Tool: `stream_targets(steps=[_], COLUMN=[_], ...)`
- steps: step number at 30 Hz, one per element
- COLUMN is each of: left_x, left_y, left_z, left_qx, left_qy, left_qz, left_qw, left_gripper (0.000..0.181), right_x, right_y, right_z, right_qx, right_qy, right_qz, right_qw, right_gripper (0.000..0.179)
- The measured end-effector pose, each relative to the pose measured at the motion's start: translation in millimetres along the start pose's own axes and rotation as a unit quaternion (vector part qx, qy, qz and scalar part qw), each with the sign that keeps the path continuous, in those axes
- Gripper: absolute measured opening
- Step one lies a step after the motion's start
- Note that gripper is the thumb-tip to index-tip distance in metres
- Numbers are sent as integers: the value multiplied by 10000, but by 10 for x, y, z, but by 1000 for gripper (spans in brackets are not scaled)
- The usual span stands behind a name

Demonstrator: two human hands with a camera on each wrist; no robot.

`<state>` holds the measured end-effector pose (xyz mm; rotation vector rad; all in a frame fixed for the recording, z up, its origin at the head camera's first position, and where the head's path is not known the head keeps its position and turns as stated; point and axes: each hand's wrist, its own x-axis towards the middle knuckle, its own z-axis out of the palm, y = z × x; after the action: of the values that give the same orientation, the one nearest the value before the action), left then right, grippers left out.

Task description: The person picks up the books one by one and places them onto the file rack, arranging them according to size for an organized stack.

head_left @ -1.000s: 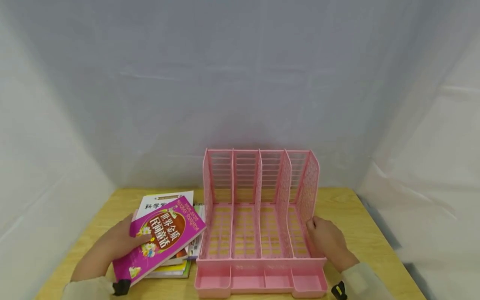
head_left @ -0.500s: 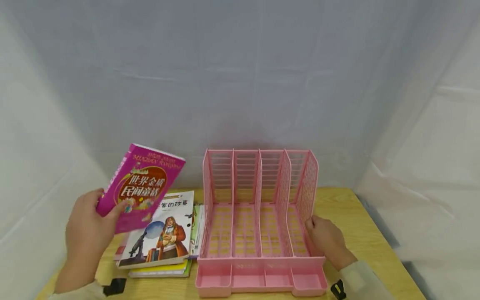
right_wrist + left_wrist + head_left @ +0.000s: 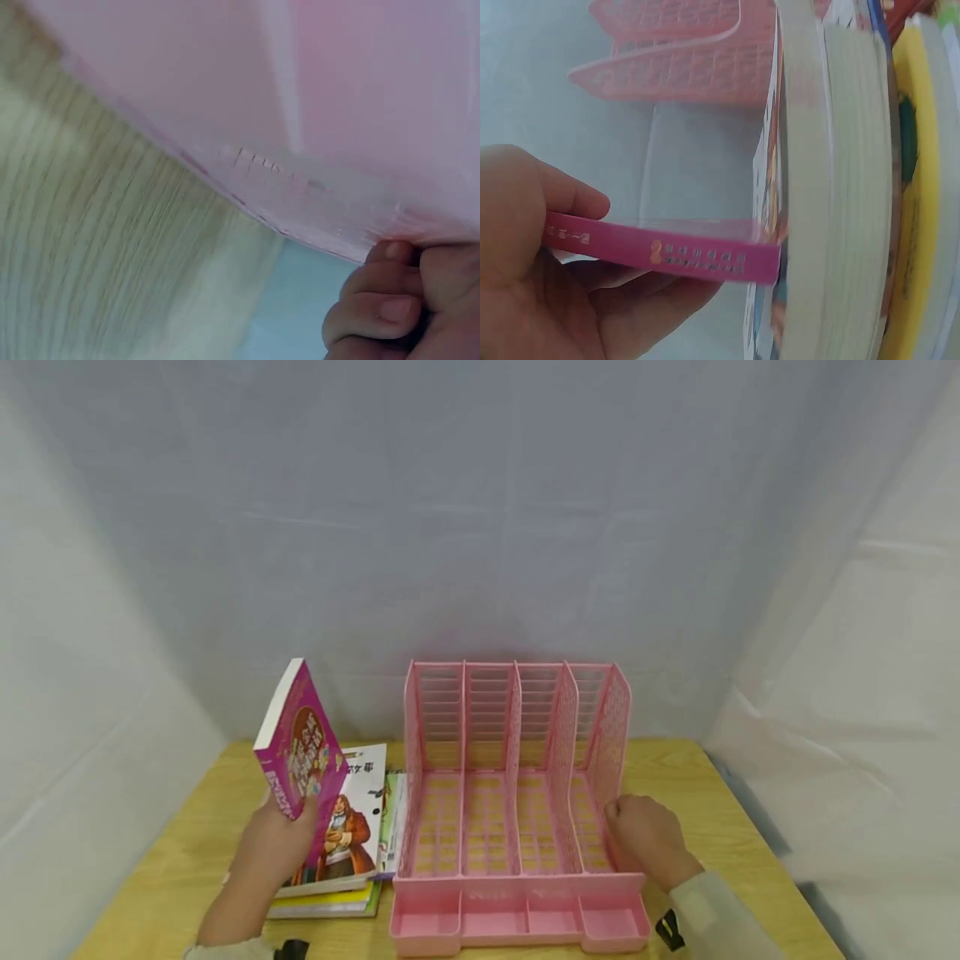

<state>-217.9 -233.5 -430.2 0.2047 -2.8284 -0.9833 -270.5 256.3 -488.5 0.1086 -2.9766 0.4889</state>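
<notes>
My left hand (image 3: 272, 850) grips a purple book (image 3: 306, 743) between thumb and fingers, tilted up on edge over a stack of books. In the left wrist view, the purple spine (image 3: 660, 249) points at the page edges of a thick book (image 3: 855, 150). A white-covered book (image 3: 358, 843) with a figure in a red coat tops the stack. To its right stands a pink desktop file rack (image 3: 517, 887) with upright dividers and small front trays. My right hand (image 3: 647, 837), fingers curled, holds the front edge of the rack's right side panel (image 3: 315, 199).
Green and yellow book edges (image 3: 330, 903) show beneath the stack, close to the rack's left side. All stands on a light wooden table (image 3: 720, 843). Grey-white sheeting (image 3: 480, 527) rises behind it and on both sides.
My left hand has lifted the purple book off the stack and turned it from cover-up to edge-on, uncovering the white-covered book. My right hand stays at the rack.
</notes>
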Motion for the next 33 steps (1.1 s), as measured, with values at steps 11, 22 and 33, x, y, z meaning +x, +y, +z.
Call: stream_targets(steps=[11, 22, 33], left_x=[109, 267, 239], left_y=[319, 210, 258], left_z=[211, 164, 176], left_qx=[489, -528, -458], left_qy=[307, 149, 120], left_qz=[244, -365, -286], left_qw=[9980, 9978, 9985], left_gripper=[67, 67, 67], right_x=[215, 312, 316], right_y=[91, 149, 170], right_z=[-97, -170, -141], right_qx=[-191, 65, 76], right_qy=[-18, -111, -190], right_qz=[18, 351, 369], right_qw=[9998, 9993, 9991], right_gripper=[43, 44, 45])
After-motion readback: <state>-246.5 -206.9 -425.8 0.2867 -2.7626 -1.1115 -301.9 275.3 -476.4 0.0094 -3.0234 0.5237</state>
